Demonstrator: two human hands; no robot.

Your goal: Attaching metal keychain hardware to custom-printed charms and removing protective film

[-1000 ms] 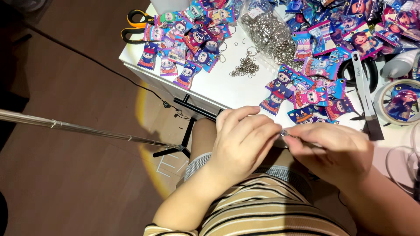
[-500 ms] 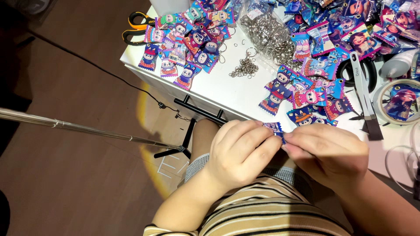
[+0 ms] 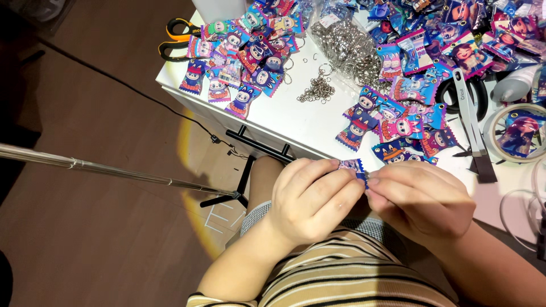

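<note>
Item: small blue charm packet (image 3: 354,166), pinched between left hand (image 3: 310,199) and right hand (image 3: 421,199), both grips clenched on it, just off table (image 3: 284,116) edge. Risk: tiny piece slipping floorward.

A small flat charm (image 3: 352,166), printed in blue and purple with a zigzag edge like a sweet wrapper, is pinched between the fingers (image 3: 335,181) of both hands. Only its upper corner shows; the rest is hidden. It is held just off the near edge of the white desk (image 3: 296,122), above the lap.
</note>
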